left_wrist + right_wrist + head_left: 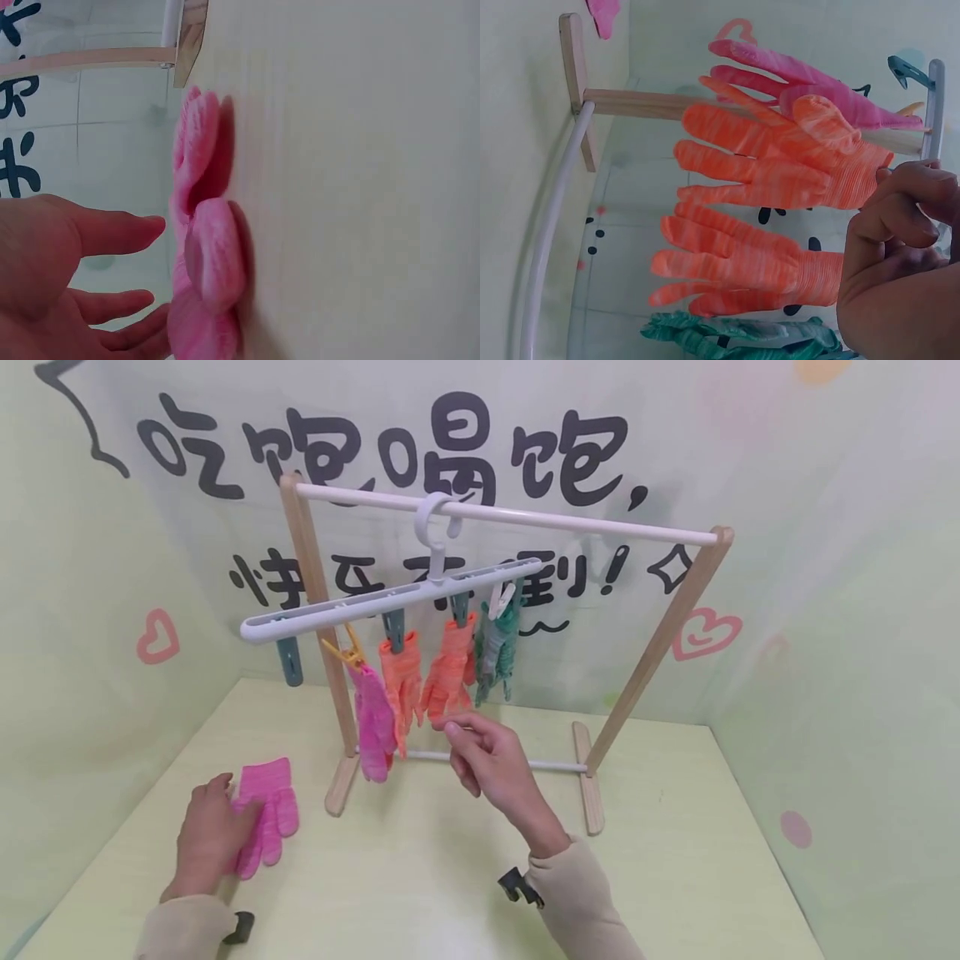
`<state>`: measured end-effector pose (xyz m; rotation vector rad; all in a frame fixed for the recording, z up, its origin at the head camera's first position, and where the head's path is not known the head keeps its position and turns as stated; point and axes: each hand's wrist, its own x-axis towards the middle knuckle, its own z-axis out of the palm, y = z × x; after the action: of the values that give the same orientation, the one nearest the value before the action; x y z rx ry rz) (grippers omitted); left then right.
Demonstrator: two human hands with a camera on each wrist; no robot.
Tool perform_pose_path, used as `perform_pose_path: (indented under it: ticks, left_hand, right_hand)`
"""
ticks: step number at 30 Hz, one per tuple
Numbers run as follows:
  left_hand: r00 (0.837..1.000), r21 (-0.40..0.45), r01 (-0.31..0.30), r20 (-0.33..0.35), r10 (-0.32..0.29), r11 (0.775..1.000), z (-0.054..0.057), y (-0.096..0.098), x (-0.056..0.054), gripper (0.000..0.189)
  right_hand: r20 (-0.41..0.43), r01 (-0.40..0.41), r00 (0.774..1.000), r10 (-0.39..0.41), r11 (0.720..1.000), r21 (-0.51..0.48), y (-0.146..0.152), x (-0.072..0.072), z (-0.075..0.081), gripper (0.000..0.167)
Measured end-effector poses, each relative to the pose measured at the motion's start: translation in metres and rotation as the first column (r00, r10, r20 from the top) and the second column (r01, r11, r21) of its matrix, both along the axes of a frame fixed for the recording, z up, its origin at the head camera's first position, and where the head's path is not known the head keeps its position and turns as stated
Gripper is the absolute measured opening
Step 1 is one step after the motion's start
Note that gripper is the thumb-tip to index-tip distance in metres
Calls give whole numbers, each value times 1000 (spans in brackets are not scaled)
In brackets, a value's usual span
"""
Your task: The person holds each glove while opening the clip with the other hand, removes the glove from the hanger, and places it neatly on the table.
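Observation:
A pink knitted glove point(273, 799) lies flat on the table at the left. My left hand point(210, 837) is over its left side, fingers spread; in the left wrist view the thumb and fingers do not close round the glove point(216, 255). My right hand point(497, 768) is in the air below the hanging gloves, fingers loosely bent and holding nothing. From a pale hanger point(375, 603) hang a pink glove point(373, 718) on a yellow peg point(347, 653), two orange gloves, one nearer the pink glove point(403, 681) and one further right point(452, 664), and a green glove point(498, 647).
The hanger hooks over the white rail point(570, 521) of a wooden-legged stand, its right leg point(652, 660) slanting down to a foot on the table. A teal peg point(288, 660) on the hanger's left end holds nothing. Lettered walls enclose the table point(675, 860).

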<state>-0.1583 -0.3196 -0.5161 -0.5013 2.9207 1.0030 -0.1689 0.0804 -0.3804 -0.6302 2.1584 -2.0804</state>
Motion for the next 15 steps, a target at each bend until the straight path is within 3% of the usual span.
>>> perform_pose_path:
  ticks: [6, 9, 12, 15]
  left_hand:
    - [993, -173, 14, -109, -33, 985, 8, 17, 14, 50]
    - [990, -235, 31, -128, -63, 972, 8, 29, 20, 43]
    - [990, -256, 59, -107, -89, 965, 8, 38, 22, 44]
    - [993, -249, 91, -55, -108, 964, 8, 41, 23, 50]
  right_hand:
    - [8, 59, 998, -60, 998, 17, 13, -4, -10, 25]
    - [17, 127, 992, -128, 992, 23, 27, -7, -14, 25]
    - [9, 219, 975, -220, 975, 42, 44, -11, -18, 23]
    - [-17, 328, 945, -328, 941, 80, 60, -15, -24, 21]
